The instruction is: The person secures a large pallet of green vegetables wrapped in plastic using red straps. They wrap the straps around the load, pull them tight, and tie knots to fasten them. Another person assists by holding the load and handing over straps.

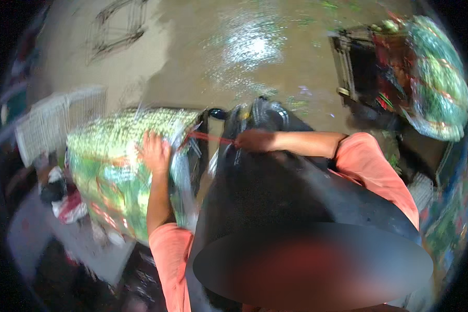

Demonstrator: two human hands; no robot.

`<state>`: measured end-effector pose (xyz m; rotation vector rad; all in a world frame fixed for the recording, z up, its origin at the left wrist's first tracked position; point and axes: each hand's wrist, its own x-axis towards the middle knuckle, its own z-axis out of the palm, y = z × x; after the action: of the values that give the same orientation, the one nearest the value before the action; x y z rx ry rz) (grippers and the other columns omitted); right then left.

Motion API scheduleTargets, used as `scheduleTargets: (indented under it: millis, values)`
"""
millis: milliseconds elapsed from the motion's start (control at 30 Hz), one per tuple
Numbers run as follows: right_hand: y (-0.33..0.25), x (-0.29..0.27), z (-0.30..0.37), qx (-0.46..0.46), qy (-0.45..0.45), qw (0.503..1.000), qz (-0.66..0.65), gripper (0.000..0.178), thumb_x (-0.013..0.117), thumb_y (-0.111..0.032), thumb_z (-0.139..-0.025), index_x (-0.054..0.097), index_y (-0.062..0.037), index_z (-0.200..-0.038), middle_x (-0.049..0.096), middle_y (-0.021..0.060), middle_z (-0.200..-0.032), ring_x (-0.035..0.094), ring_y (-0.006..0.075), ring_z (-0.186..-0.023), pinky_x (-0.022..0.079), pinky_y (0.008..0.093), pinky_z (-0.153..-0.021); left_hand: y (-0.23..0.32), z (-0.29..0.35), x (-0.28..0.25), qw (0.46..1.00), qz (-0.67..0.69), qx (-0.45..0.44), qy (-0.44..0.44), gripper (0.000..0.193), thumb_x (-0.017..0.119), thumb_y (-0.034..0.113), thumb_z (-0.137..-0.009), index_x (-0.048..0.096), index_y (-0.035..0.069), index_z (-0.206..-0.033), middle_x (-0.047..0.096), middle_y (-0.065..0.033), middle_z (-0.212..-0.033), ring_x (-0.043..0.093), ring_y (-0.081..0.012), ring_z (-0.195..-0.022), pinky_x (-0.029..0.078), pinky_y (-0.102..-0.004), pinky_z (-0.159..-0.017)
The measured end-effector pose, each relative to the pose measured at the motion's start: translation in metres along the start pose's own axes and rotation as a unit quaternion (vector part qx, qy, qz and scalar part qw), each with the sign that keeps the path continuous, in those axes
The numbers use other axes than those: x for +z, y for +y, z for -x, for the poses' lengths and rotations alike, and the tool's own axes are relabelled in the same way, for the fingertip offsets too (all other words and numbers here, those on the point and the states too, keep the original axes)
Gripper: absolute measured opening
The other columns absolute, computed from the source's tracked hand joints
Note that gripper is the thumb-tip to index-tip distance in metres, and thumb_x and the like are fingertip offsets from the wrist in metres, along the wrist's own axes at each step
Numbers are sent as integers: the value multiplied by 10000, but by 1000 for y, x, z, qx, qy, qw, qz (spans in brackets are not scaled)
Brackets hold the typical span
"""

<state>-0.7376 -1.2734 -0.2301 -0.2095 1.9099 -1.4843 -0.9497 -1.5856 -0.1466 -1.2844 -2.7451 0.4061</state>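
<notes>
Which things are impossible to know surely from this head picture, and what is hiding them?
All in the head view:
Right hand: exact finger placement on the red string, blurred.
Wrapped green bundle under the left hand: its underside, hidden by its own bulk.
Whatever lies behind the blurred oval at lower centre: covered.

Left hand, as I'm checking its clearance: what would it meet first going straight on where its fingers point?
The left hand would likely first meet more of the wrapped bundle beneath it; depth is unclear.
</notes>
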Motion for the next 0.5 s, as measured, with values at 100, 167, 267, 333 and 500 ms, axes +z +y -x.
scheduleTargets:
  millis: [100,167,267,333,500]
  values:
    - [39,-1,34,-148,178,963,-136,241,565,-260,-921,658,-42,-962,651,188,-854,639,311,-834,482,437,-720,37,-26,8,1000,13,-2,12,316,592,315,-873,627,144,-1136,576,-12,-1331,466,-223,-1316,114,-634,-1129]
    - [23,-18,28,31,68,994,-79,243,590,-251,-908,661,-43,-1013,669,194,-943,644,314,-900,489,428,-767,32,-28,12,1000,6,3,27,316,591,314,-873,626,151,-1141,579,-6,-1324,469,-215,-1310,133,-626,-1129]
    - [6,-11,40,55,61,994,-69,261,600,-237,-870,657,-34,-1023,686,178,-970,652,336,-955,500,415,-816,39,-27,5,1000,4,-20,18,353,609,312,-869,622,173,-1193,572,-4,-1325,452,-211,-1320,162,-630,-1116]
    - [2,-4,43,77,53,994,-51,275,611,-238,-840,646,-39,-1027,685,169,-973,652,335,-952,500,411,-817,43,-29,-3,999,-1,-22,24,346,607,315,-879,623,177,-1196,562,-9,-1333,428,-205,-1337,172,-630,-1114]
    - [-16,1,51,91,85,990,-64,293,624,-250,-809,621,-50,-1022,680,155,-962,651,324,-921,499,407,-807,93,-11,-13,984,56,-90,143,426,660,205,-855,582,139,-1268,530,-91,-1376,442,-341,-1312,222,-632,-1101]
